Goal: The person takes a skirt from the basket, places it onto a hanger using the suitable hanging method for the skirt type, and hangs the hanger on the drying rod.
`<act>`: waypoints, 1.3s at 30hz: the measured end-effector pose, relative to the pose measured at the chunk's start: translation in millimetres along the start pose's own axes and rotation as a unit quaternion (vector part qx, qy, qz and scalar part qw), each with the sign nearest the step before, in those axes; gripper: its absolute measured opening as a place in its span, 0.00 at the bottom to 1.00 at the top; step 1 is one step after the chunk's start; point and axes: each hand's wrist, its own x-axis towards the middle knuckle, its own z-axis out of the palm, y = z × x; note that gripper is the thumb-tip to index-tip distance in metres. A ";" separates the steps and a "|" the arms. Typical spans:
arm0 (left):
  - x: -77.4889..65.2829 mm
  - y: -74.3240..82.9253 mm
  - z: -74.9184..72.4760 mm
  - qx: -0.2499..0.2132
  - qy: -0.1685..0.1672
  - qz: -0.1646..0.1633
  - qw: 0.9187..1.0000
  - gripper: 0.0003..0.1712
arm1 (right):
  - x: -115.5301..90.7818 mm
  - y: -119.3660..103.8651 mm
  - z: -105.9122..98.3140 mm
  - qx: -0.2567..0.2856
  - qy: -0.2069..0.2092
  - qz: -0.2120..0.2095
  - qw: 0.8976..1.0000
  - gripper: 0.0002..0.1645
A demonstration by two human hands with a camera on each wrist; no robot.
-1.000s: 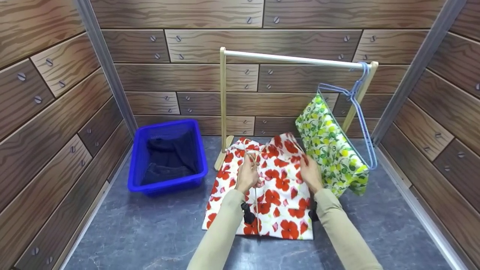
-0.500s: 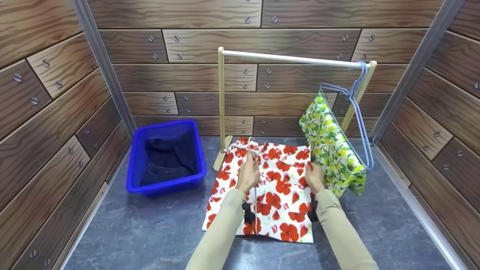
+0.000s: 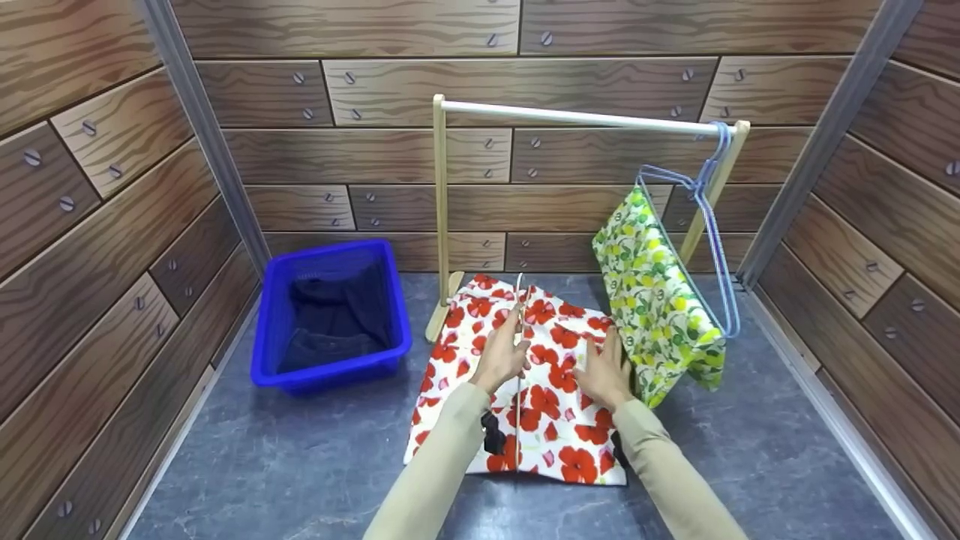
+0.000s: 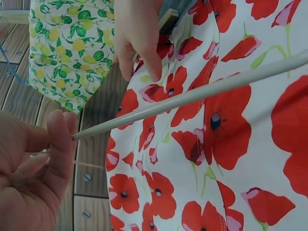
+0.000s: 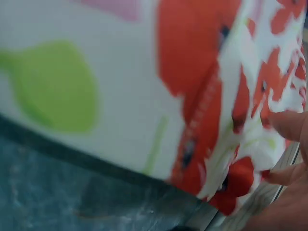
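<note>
The red-flowered cloth (image 3: 544, 401) lies spread on the bench (image 3: 225, 465) in front of the person, under both hands. It is white with red blooms and some green stems, and its top left corner sits just beside the foot of the rack (image 3: 441, 195). The left hand (image 3: 501, 356) is over the middle of the cloth, its fingers curled and pinching the end of a pale rod (image 4: 192, 94). In the head view a curved pale tip rises past these fingertips, and a thin line runs down the cloth below the hand. The right hand (image 3: 606, 371) is over the right side of the cloth, fingers spread and gripping nothing; how hard it presses, I cannot tell. Loose wrinkles show in the cloth near its fingers in the right wrist view, which is partly blurred.

Just beside the right hand, the lemon cloth (image 3: 652, 300) hangs at a slant from blue hangers (image 3: 703, 182), which are hooked at the right end of the rack's bar (image 3: 577, 117). Well apart to the left stands a blue bin (image 3: 400, 300) with dark cloth (image 3: 334, 315) inside. Light sleeves (image 3: 442, 457) cover both arms, and wood-patterned walls (image 3: 600, 30) surround the bench on three sides.
</note>
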 end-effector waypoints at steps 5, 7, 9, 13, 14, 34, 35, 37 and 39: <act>-2.5 -1.0 3.5 0.010 0.010 0.018 1.000 0.31 | -14.9 -8.7 9.9 -0.040 -0.006 -0.026 0.999 0.39; -3.7 -1.7 4.0 0.005 0.011 0.016 1.000 0.30 | -20.9 -13.3 11.6 -0.035 -0.030 -0.029 0.999 0.39; -5.5 -2.4 3.7 -0.002 0.005 0.008 1.000 0.33 | -25.1 -16.7 11.9 -0.025 -0.064 -0.023 0.997 0.39; -10.2 -4.1 2.2 -0.025 -0.017 -0.024 0.999 0.40 | -27.9 -18.9 10.6 -0.019 -0.113 -0.012 0.993 0.40; -11.2 -4.3 1.8 -0.033 -0.023 -0.031 0.999 0.40 | -27.8 -18.4 10.4 -0.026 -0.120 -0.015 0.992 0.40; -10.7 6.6 -1.6 -0.153 -0.026 -0.091 0.984 0.30 | -29.0 -11.2 5.1 0.071 -0.096 -0.128 0.985 0.26; -10.4 6.7 -1.6 -0.162 -0.026 -0.094 0.982 0.28 | -31.5 -14.6 4.2 0.088 -0.092 -0.144 0.981 0.23; -9.4 7.8 -1.8 -0.182 -0.028 -0.103 0.977 0.24 | -36.7 -21.8 2.9 0.116 -0.097 -0.172 0.973 0.19; -8.3 9.5 -2.3 -0.203 -0.030 -0.114 0.972 0.20 | -43.4 -29.3 1.4 0.139 -0.112 -0.191 0.965 0.18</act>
